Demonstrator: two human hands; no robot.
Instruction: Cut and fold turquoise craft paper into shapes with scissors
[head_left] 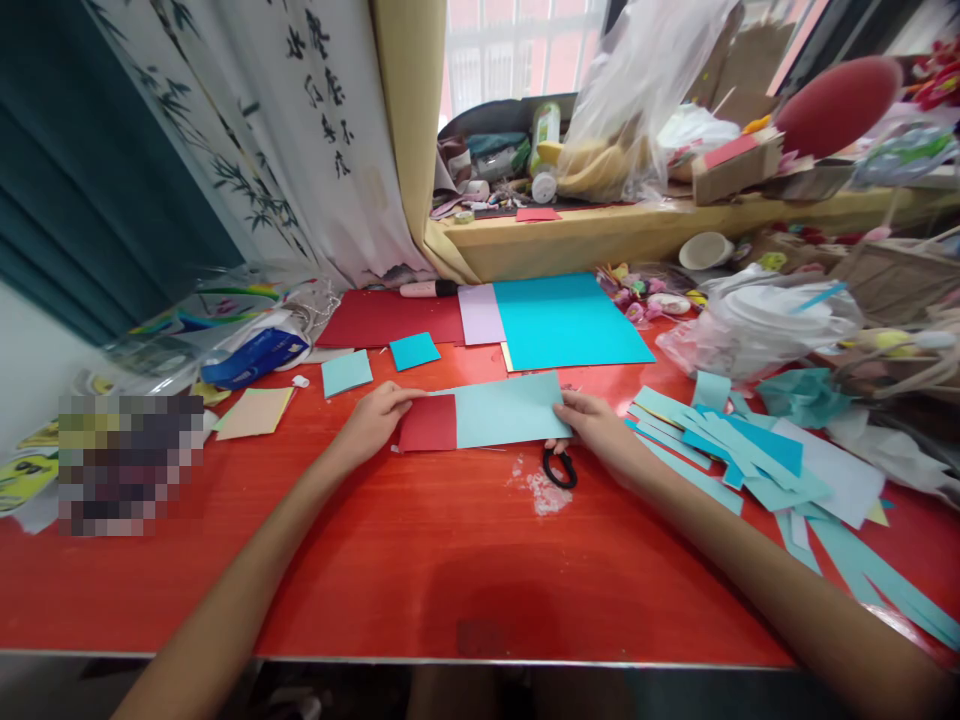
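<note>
Between my two hands is a light blue paper strip (510, 410), with a dark red paper square (428, 422) lying against its left end. My left hand (375, 422) pinches the left side of these papers. The strip's right end is gripped by my right hand (596, 425), thumb on top. Just below my right hand shows a black loop (560, 468) like a scissor handle; the rest of it is hidden, and I cannot tell whether my fingers hold it. A light blue square (347, 373) and a brighter blue square (415, 351) lie beyond my left hand.
Blue paper offcuts (735, 440) are heaped at the right. Large bright blue paper (574, 320), a lilac sheet (481, 314) and a red sheet (390, 318) lie at the back. Left are beige squares (255, 412) and a blue packet (255, 357). Plastic bags (765, 315) crowd the right.
</note>
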